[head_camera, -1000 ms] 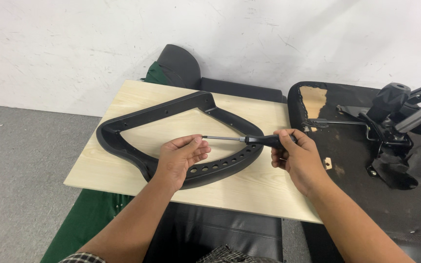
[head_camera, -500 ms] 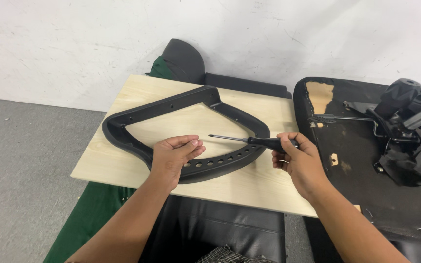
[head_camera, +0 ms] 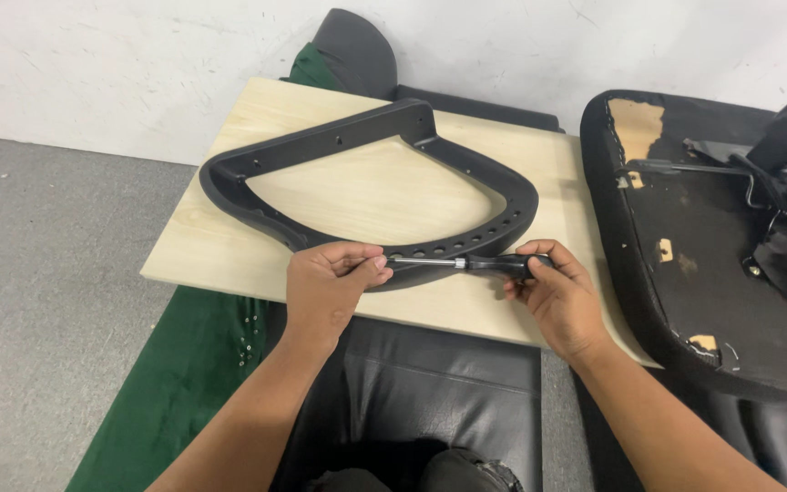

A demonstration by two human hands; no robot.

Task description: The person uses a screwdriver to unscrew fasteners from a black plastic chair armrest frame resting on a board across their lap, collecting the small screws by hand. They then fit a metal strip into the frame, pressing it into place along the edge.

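The left hand [head_camera: 330, 287] pinches the shaft tip of a screwdriver [head_camera: 466, 263] whose black handle the right hand [head_camera: 557, 296] grips. The tool lies across the near edge of a black chair frame [head_camera: 503, 187] on the wooden board [head_camera: 229, 246]. At 2 o'clock lies an upturned seat base [head_camera: 676, 301].

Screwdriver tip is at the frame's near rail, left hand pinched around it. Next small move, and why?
Probably turn the handle with the right hand. The screwdriver lies level, its tip hidden under the left hand against the black frame, so it seems seated at a hole.
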